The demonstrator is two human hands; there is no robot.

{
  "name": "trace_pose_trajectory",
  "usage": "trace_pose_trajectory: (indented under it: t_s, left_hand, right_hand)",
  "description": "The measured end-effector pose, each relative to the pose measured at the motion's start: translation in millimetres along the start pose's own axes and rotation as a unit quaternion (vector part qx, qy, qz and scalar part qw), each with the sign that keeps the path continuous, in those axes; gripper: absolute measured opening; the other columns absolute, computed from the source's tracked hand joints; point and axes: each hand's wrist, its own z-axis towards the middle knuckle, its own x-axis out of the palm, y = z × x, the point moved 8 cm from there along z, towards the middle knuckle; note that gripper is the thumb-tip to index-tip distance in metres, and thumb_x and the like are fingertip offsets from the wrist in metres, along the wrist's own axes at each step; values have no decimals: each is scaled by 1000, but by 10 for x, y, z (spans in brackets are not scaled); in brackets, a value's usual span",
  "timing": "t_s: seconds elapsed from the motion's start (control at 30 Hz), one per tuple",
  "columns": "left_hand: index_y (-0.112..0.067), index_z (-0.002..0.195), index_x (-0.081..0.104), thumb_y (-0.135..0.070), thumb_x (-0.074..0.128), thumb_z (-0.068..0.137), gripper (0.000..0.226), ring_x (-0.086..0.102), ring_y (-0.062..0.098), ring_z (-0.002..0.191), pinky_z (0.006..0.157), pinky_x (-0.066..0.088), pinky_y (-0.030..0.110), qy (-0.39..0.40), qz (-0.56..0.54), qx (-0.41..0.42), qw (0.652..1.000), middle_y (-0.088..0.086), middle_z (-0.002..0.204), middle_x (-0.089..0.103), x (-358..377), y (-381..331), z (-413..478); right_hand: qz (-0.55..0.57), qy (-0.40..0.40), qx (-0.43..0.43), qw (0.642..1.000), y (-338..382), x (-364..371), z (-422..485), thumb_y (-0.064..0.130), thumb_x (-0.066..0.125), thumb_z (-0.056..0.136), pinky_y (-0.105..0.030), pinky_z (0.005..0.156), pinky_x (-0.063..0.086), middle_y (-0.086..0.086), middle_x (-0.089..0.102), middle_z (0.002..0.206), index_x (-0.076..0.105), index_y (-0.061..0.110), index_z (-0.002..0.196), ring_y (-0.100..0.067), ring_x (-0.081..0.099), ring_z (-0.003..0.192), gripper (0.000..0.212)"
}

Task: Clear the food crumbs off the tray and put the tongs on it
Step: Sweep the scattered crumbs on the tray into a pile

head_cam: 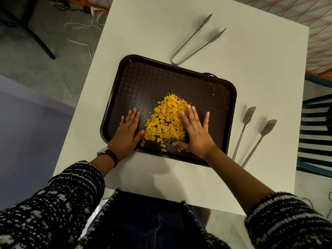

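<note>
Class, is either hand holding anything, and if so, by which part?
Nothing is held. The left hand and right hand lie flat, uncurled, on the tray, against the crumbs. Far tongs and near tongs lie untouched.

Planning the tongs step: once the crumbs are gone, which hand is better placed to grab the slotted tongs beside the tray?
Probably right. The slotted tongs lie just right of the tray, nearest the right hand; the left hand rests beyond the crumbs.
</note>
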Motion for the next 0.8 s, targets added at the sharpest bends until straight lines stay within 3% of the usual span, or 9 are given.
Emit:
trace_pose_trajectory:
  t_s: [0.1,0.2,0.47,0.63,0.7,0.8]
  left_hand:
    - [-9,147,3,-60,15,81,84,-11,11,142,117,-9,32,6,-6,-3,1000,4,157,-5,-6,1,-3]
    - [-12,147,-1,-77,15,75,99,-13,11,142,116,-10,33,22,-30,5,999,-4,153,-12,1,8,-1]
    - [-15,147,-5,-87,15,67,109,-15,11,143,116,-12,33,52,-49,14,997,-9,149,-17,-3,21,10]
    - [-15,147,2,-77,13,77,94,-8,3,141,113,-13,18,20,-134,-1,991,-10,151,-4,-88,-2,-9]
    - [-13,147,8,-63,18,84,80,-2,0,140,109,-12,7,-3,-164,-12,986,-10,151,5,-125,3,-22]
    - [-13,146,14,-46,22,90,66,4,-2,138,107,-8,3,-30,-205,-29,978,-13,147,13,-183,-6,-33]
  right_hand:
    - [-14,34,-3,999,-103,114,-225,80,44,71,-53,108,-25,-11,-8,158,-4,16,149,-24,-13,145,112]
    - [-23,52,20,998,-222,176,-285,84,42,68,-56,109,-22,-10,-9,158,-5,16,149,-24,-14,145,116]
    - [-4,-6,59,998,-164,-24,146,80,39,73,-51,105,-30,-10,-14,156,-6,13,148,-26,-16,144,111]
    - [73,32,-89,993,442,-64,-31,64,40,84,-43,110,-26,0,-12,156,-1,17,150,-15,-20,143,90]
    - [79,58,-164,982,820,40,-142,61,36,88,-38,112,-25,2,-6,157,6,17,150,-13,-17,143,82]
    - [75,81,-221,969,1223,255,-150,61,30,90,-36,114,-22,-1,9,158,22,15,148,-12,-11,144,74]
